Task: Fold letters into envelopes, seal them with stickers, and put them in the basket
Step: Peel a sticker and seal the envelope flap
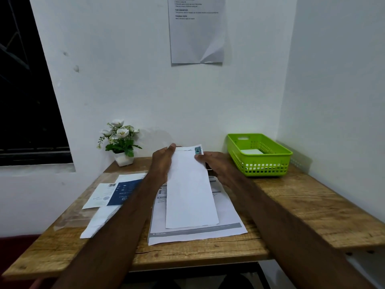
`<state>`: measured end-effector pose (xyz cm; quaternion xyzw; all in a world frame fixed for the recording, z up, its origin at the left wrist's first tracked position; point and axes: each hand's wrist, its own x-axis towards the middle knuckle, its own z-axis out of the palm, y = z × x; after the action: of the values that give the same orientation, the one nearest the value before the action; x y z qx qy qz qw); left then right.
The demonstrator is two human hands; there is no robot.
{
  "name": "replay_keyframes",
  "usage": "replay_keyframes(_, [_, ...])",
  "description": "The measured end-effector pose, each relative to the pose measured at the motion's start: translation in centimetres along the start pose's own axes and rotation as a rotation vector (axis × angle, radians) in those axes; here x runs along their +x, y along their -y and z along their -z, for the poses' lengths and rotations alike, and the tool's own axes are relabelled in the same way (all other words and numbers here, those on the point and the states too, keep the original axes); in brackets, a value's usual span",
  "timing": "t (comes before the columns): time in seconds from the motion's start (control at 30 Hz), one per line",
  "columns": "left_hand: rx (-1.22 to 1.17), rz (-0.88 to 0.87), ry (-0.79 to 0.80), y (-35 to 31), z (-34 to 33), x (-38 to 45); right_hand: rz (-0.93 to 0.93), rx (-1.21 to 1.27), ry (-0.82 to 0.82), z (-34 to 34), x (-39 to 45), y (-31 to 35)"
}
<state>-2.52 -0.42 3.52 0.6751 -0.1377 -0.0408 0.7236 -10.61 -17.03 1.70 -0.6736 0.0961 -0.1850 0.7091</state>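
While both hands are pinching its far end, the envelope (190, 190) is hanging over the counter (312, 201). It looks light and bendy. Holding both edges, left hand (163, 163) and right hand (216, 166), is keeping it flat.

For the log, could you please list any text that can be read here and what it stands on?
None can be read with confidence.
Sheet on the wall: printed lines and bold headings, too blurred.
Blue and white leaflet: a barcode and print, too small.
Printed letters on the table: blurred.
Sticker on the envelope: unreadable.
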Motion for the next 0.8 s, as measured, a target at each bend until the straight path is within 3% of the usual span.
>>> replay_keyframes(0.27, [0.007, 0.013, -0.010, -0.24, 0.10, -0.16, -0.034, 0.016, 0.017, -0.07, 0.16, 0.11])
replay_keyframes(0.63, [0.091, -0.071, 0.063, -0.34, -0.40, -0.49, 0.046, 0.070, -0.220, -0.74, 0.36, 0.43])
replay_keyframes(0.8, [0.091, -0.081, 0.051, -0.16, -0.49, -0.25, 0.066, 0.040, -0.248, -0.94, 0.46, 0.35])
